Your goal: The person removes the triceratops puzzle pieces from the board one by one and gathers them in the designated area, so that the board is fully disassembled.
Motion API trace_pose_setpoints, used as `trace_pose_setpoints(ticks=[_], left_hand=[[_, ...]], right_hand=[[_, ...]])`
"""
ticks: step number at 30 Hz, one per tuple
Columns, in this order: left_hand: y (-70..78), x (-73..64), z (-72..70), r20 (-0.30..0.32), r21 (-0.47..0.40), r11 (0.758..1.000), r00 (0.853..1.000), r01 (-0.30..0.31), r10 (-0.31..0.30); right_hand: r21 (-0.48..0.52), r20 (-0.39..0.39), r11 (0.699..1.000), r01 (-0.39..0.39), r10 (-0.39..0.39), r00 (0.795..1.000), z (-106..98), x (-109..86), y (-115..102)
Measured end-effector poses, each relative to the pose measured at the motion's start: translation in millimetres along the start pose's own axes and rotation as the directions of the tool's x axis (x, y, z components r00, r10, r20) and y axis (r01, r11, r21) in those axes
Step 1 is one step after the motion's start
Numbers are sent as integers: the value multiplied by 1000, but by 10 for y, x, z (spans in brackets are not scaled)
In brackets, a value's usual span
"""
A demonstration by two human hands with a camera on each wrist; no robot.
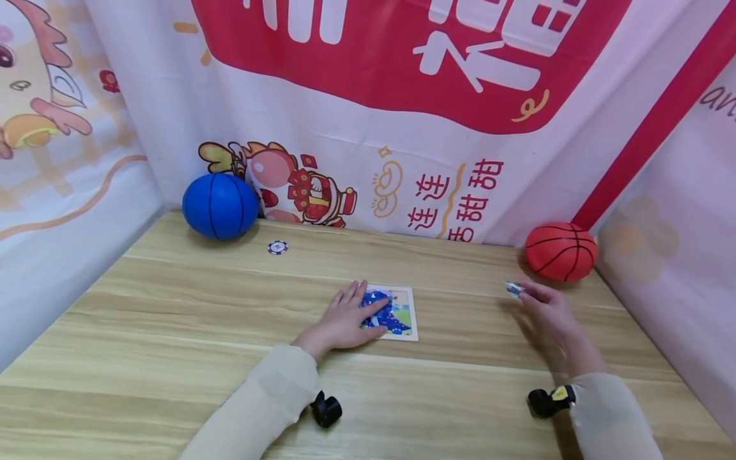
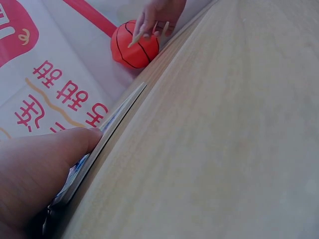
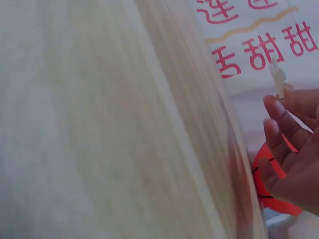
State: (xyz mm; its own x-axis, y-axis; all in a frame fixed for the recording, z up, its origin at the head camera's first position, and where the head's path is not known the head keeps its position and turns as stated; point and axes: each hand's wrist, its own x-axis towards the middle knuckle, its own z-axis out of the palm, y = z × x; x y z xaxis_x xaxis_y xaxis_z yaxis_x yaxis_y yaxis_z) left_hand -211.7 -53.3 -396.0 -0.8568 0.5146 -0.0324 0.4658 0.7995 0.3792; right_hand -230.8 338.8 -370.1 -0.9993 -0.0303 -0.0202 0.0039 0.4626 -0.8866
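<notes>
A small jigsaw puzzle in a white frame (image 1: pixel 414 319), with a blue and green picture, lies on the table. My left hand (image 1: pixel 347 319) rests on its left part, fingers spread and straight, hiding some of the picture. In the left wrist view the thumb (image 2: pixel 55 154) lies on the frame's edge. Out to the right, my right hand (image 1: pixel 549 313) pinches a small puzzle piece (image 1: pixel 514 289) above the table, near the red ball. The piece's pale edge (image 3: pixel 278 82) shows in the right wrist view, between thumb and fingertips, with the other fingers loosely bent.
A blue ball (image 1: pixel 221 206) stands at the back left, and a red ball (image 1: pixel 561 251) at the back right. Near the blue ball lies a round chip (image 1: pixel 278 247). Printed cloth (image 1: pixel 368 140) hangs behind the wooden table (image 1: pixel 172 358) and on both sides.
</notes>
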Motion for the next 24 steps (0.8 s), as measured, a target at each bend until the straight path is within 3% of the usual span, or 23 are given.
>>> trace_pose_setpoints(ticks=[4, 8, 15, 24], left_hand=[[-8, 2, 8, 3, 6, 1000, 1000, 4, -4], [-13, 7, 18, 6, 8, 1000, 1000, 5, -5], [-20, 10, 25, 4, 18, 1000, 1000, 2, -2], [-19, -3, 21, 0, 18, 1000, 1000, 1, -1]], right_hand=[[-9, -17, 998, 58, -58, 998, -19, 23, 107], [-131, -45, 986, 104, -111, 993, -26, 21, 151], [-206, -62, 969, 138, -154, 986, -18, 48, 248], [-350, -81, 925, 149, -188, 979, 10, 93, 336]])
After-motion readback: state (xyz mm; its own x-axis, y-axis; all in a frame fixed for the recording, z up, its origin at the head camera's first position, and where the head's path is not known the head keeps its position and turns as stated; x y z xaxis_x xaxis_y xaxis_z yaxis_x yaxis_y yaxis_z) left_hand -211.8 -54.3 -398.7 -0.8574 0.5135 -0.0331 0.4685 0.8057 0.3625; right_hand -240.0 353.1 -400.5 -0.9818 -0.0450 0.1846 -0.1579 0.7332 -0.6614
